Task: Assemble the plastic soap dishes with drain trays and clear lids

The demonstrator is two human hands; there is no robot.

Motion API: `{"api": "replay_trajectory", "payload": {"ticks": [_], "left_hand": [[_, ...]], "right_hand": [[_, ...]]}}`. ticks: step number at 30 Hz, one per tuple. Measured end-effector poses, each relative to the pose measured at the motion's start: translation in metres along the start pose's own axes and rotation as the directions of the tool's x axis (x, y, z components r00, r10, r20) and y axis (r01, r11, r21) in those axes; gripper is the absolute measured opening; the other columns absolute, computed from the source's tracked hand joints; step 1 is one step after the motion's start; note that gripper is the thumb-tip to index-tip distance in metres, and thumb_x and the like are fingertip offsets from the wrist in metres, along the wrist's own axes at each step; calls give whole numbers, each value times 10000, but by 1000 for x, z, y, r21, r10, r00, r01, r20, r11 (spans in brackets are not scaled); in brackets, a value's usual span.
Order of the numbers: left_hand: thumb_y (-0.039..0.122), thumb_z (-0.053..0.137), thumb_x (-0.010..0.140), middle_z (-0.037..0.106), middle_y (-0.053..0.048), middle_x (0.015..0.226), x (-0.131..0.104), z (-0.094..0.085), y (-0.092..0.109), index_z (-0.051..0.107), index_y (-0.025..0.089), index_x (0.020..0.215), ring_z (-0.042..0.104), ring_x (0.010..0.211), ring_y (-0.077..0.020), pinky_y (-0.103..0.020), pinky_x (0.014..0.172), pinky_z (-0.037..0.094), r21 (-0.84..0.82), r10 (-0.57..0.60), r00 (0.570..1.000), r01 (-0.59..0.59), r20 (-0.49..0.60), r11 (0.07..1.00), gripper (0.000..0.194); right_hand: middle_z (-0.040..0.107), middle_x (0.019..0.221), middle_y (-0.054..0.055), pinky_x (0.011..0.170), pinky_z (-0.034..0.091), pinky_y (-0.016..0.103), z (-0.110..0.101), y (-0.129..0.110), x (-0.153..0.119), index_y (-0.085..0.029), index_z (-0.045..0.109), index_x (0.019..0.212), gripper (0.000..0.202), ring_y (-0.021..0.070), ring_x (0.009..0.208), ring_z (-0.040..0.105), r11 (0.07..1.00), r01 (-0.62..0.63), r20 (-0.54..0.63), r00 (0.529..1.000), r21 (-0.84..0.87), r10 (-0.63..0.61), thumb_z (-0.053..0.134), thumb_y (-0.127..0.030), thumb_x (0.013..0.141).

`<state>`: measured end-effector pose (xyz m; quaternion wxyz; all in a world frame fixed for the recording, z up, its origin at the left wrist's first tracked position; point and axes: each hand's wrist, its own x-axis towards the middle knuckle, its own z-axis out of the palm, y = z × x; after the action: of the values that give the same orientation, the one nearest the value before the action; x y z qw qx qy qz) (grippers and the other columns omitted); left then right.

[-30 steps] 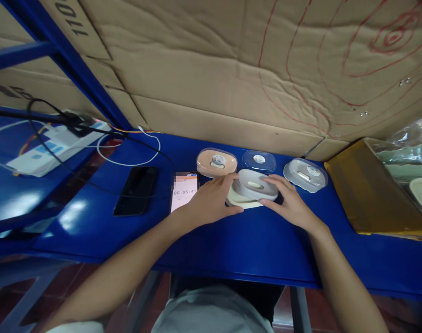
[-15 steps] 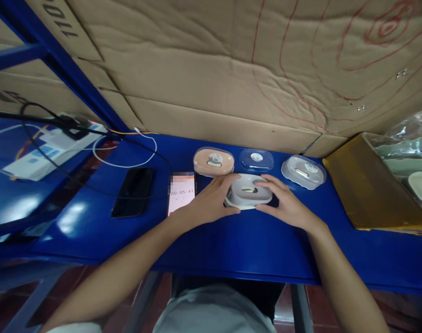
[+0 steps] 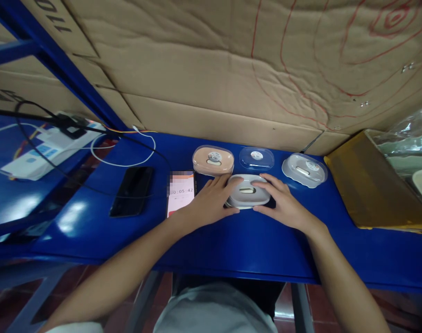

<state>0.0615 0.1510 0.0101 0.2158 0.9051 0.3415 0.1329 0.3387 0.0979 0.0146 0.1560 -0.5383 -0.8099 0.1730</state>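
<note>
A grey oval plastic soap box (image 3: 254,199), with a whitish slot in its middle and a pale rim below, lies on the blue table between my hands. My left hand (image 3: 212,201) grips its left side, fingers over the top edge and thumb at the near edge. My right hand (image 3: 283,201) holds the right side in the same way. Behind it stand a peach soap box (image 3: 200,162) under a clear cover, a clear oval cover (image 3: 247,159) with a round label, and a second grey soap box (image 3: 294,173) with a wavy rim.
To the left lie a phone (image 3: 179,203) with a running timer and a dark phone (image 3: 131,192). Beyond them are a white power strip (image 3: 27,162) and cables. A cardboard box (image 3: 339,185) with pale plastic parts stands at the right. Cardboard (image 3: 197,69) walls the back.
The grey soap box looks slightly lower and more level between my hands. Both hands keep nearly the same grip. The timer has gone from 05:41 to 05:42.
</note>
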Motion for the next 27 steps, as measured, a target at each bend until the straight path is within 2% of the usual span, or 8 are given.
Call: {"api": "replay_trajectory", "payload": {"ticks": [6, 12, 20, 27], "left_hand": [[398, 817, 924, 389, -202, 1655, 0, 3, -7, 411, 258, 1599, 397, 1540, -409, -592, 1204, 406, 82, 40, 999, -39, -7, 996, 799], [427, 838, 911, 424, -209, 1646, 0, 3, -7, 466, 259, 1601, 442, 1512, -425, -596, 1186, 428, 137, 18, 1000, -17, -7, 990, 801], [461, 751, 982, 391, -208, 1658, -1, 1, -2, 400, 273, 1626, 389, 1540, -411, -594, 1184, 409, 197, 25, 999, -33, 45, 980, 757], [477, 708, 1008, 383, -223, 1656, -1, 1, -1, 409, 248, 1626, 376, 1539, -433, -611, 1191, 388, 186, 24, 999, -33, 49, 982, 724]], "right_hand": [[392, 1677, 108, 1216, 386, 608, 0, 0, 0, -372, 484, 1540, 595, 362, 1552, 397, 1000, 10, -3, 1000, -6, -10, 668, -523, 994], [372, 1698, 101, 1222, 382, 602, 0, 1, 0, -375, 478, 1553, 590, 360, 1565, 379, 1000, 16, 9, 1000, -13, -16, 645, -527, 1008], [336, 1720, 110, 1220, 371, 629, 5, 4, -1, -373, 463, 1571, 599, 376, 1576, 356, 997, 34, 13, 999, -70, -34, 630, -532, 1018], [318, 1728, 99, 1236, 350, 618, 3, 3, -1, -395, 388, 1612, 663, 363, 1585, 340, 999, 10, 36, 999, -35, -9, 626, -566, 1017]]}}
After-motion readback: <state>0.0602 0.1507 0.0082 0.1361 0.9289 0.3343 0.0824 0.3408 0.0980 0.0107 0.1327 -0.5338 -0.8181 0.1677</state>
